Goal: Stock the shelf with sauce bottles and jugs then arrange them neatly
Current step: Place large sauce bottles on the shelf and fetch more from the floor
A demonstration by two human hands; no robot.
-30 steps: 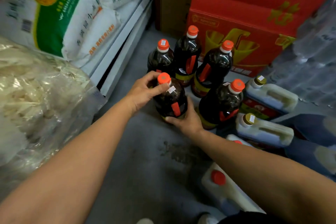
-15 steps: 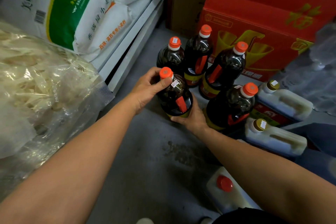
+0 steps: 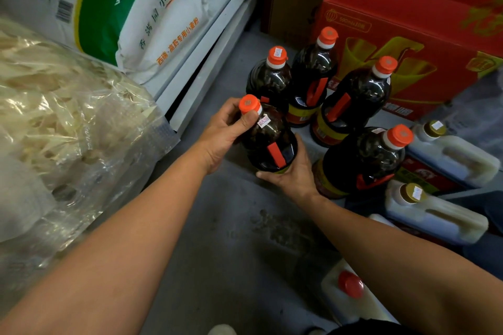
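On a grey concrete floor [image 3: 217, 239] beside a low shelf's edge, a dark sauce bottle [image 3: 268, 141] is gripped: left hand [image 3: 221, 133] fingers curled round its neck, right hand [image 3: 295, 175] cupped under its base. Four like bottles [image 3: 356, 106] stand just behind, jugs [image 3: 451, 155] rightward. If swung carelessly, neighbours could be toppled.

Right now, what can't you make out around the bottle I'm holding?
Head view only:
- Held bottle: label faces down, base hidden by right hand.
- Its neck: covered by left hand.
- Red-capped jug: cut off by right arm.
- Price sticker: too small to read.
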